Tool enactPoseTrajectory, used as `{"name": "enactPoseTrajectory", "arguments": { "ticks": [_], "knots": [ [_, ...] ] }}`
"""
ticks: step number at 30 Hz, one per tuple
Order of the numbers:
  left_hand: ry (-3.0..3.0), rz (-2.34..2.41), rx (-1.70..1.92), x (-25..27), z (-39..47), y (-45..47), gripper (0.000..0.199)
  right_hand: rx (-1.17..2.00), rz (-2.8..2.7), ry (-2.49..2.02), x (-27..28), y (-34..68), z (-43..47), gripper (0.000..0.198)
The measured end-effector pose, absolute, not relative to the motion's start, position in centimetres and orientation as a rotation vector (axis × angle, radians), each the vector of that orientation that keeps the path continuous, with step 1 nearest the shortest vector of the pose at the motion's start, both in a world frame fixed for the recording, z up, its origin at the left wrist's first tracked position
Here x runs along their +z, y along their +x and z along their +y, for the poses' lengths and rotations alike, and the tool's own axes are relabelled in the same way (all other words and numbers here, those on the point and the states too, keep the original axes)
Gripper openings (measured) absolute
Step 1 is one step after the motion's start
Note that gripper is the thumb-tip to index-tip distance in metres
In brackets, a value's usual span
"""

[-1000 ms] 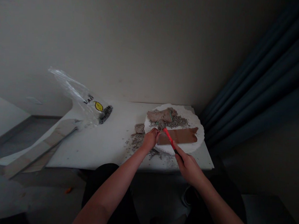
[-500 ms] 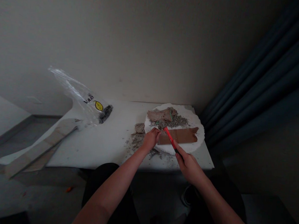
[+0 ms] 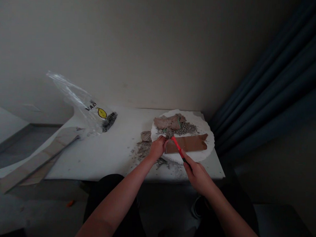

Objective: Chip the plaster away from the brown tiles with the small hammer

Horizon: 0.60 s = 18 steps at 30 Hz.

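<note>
My right hand [image 3: 196,174] is wrapped round the red and black handle of a hammer [image 3: 177,146]. The hammer's grey head is down by my left fingertips, over the left end of a flat brown strip [image 3: 188,143]. My left hand [image 3: 158,147] is closed at that same end, fingers pinched together; what they hold is hidden. The strip lies on a white round mat with a ragged edge [image 3: 209,141]. Behind it on the mat are brown broken slabs [image 3: 167,122] and a heap of grey-brown chips [image 3: 188,128].
More rubble [image 3: 143,148] is scattered left of the mat on the white table [image 3: 101,158]. A clear plastic bag [image 3: 81,106] with dark contents stands farther left. Long boards [image 3: 38,158] overhang the table's left end. A dark curtain [image 3: 266,81] hangs at the right.
The whole view has shifted slightly, so most things appear a little farther left. Both hands and the hammer keep nearly the same places over the brown strip.
</note>
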<state>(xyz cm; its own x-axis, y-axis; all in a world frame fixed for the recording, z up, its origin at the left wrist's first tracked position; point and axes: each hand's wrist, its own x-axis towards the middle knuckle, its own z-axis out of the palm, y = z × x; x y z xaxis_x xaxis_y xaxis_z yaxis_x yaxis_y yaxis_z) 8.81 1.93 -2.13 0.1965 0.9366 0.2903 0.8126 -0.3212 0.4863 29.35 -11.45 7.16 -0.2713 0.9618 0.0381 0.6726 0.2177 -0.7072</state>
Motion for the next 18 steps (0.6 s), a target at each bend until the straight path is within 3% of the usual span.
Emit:
{"name": "enactPoseTrajectory", "arguments": {
  "ticks": [18],
  "knots": [
    [2.232, 1.684, 0.788, -2.00, 1.88, 8.87, 0.025, 0.806, -2.001, -1.504, 6.82, 29.23, -11.43, 0.056]
  ]
}}
